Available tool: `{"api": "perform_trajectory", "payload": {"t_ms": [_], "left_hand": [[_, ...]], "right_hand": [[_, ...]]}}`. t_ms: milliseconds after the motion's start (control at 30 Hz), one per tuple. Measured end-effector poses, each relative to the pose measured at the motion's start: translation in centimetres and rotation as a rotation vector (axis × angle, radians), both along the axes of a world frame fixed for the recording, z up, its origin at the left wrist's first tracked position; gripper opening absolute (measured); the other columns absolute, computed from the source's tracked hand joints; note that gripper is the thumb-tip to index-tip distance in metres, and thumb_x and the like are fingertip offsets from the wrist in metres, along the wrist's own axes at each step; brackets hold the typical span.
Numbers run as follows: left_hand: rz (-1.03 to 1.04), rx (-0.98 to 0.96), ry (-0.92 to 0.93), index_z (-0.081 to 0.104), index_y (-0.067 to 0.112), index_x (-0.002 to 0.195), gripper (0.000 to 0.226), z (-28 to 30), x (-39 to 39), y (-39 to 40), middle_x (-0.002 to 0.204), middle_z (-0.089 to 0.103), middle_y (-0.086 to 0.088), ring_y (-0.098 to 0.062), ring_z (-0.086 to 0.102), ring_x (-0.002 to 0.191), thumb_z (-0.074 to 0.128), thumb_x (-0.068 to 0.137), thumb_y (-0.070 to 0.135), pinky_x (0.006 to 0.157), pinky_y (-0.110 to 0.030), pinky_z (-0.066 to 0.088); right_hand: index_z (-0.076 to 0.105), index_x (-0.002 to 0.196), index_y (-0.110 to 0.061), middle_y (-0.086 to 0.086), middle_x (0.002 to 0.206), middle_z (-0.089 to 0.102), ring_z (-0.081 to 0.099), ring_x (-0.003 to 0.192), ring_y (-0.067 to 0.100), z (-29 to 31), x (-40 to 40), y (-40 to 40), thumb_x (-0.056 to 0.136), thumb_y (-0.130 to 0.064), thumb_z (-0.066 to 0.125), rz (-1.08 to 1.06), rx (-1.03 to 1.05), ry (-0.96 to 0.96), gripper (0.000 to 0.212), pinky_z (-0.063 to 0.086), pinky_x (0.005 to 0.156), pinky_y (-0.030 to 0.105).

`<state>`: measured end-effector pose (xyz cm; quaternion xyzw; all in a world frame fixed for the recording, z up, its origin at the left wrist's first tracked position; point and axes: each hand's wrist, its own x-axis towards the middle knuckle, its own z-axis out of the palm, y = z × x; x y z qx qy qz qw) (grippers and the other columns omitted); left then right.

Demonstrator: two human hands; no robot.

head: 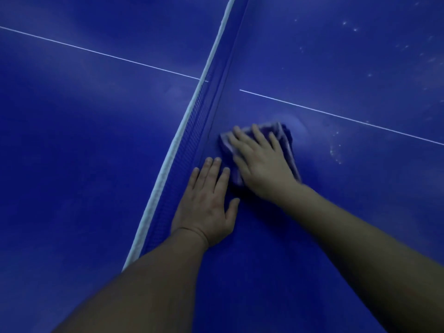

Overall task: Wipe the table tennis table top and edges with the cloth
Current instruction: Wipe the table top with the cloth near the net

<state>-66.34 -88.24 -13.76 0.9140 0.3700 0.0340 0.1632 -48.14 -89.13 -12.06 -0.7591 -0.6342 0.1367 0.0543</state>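
My right hand (260, 164) presses the cloth (286, 138) flat-fingered beside the net (192, 121); left hand (207, 207) flat, fingers straight, on the counter (336, 224).

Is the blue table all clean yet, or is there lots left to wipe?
Not yet. The right hand presses the cloth flat on the table top beside the net, with a faint smear just past it. The left hand rests flat near the net. White specks still dot the surface to the right, so that part is left. No edges show here.
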Motion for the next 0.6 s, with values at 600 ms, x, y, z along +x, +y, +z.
{"api": "perform_trajectory", "payload": {"t_ms": [600], "left_hand": [[-0.081, 0.057, 0.039, 0.037, 0.009, 0.15, 0.087, -0.2, 0.1, 0.1, 0.162, 0.024, -0.009, -0.022, 0.014, 0.151, 0.026, 0.091, 0.072, 0.122, -0.042, 0.006]], "right_hand": [[0.035, 0.154, -0.025, -0.009, 0.163, 0.025, 0.013, 0.153, 0.026, -0.7, 1.8, -7.0, 0.098, -0.04, 0.027, -0.376, 0.023, -0.007, 0.059, 0.006, 0.12, 0.049]]}}
